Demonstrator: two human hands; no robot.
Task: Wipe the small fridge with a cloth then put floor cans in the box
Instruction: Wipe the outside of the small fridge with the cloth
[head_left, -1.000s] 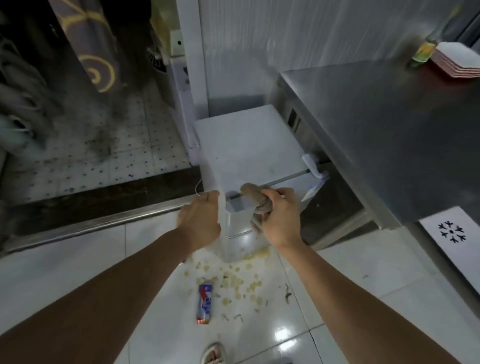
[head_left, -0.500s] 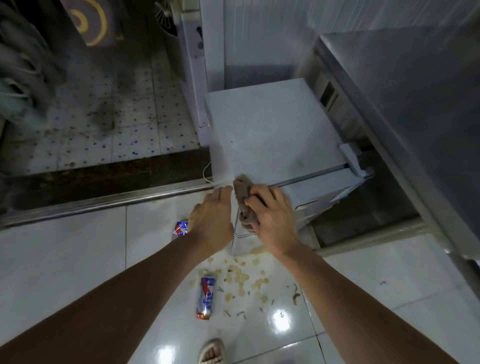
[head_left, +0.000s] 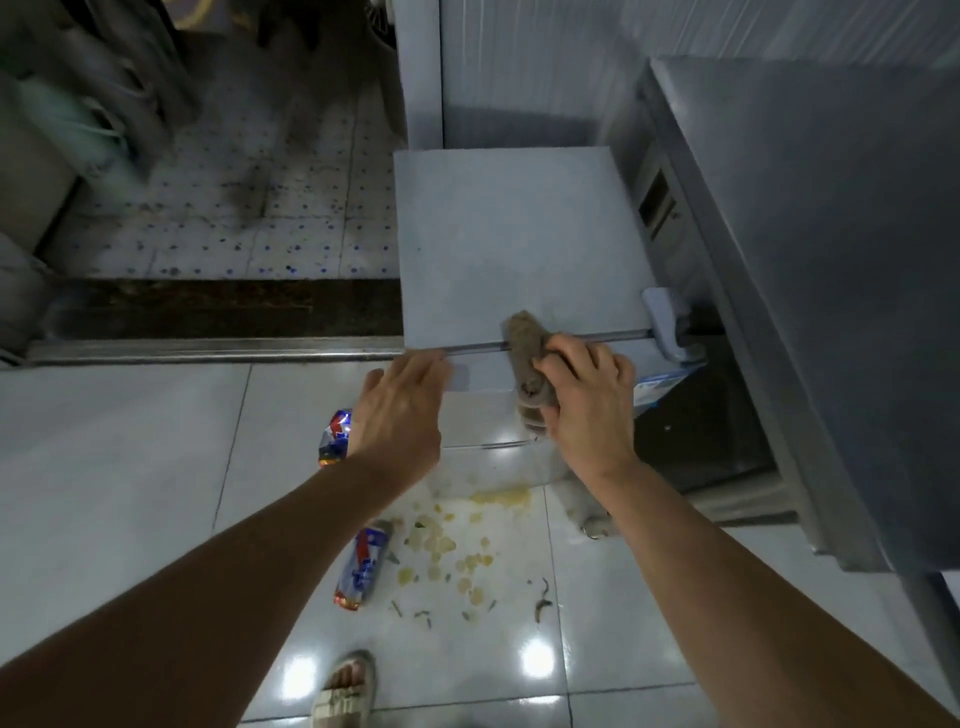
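Right hand (head_left: 584, 400) is clenched on the cloth (head_left: 530, 364), a bunched brown wad whose long axis runs front-to-back across the fridge (head_left: 514, 244) front top edge: far end lies on the fridge top, near end hangs over onto the door face. Left hand (head_left: 397, 410) is released, palm down and fingers spread, at the fridge's front-left corner; looks like it's bracing there, but contact is hard to confirm from this angle. Judgement: wipe step in hand, cans not started. The relation that matters: almost all of the fridge top lies beyond the cloth, away from the person, and to its left, so the next stroke goes forward or leftward from the front edge. The right hand has the cloth, so it does the work; the left sits just left of the stroke line and may need to shift clear. Tabletop (head_left: 841, 218) stands tight against the fridge's right side, little room to sweep that way. Near can (head_left: 363, 566) lies on the floor (head_left: 130, 457) in front of the fridge, long axis roughly front-to-back with a slight tilt, beside scattered yellow scraps (head_left: 447, 545). Far can (head_left: 335, 436) lies just left of the fridge's front-left corner, partly hidden by the left wrist. Left hand is nearer both. No box in view.
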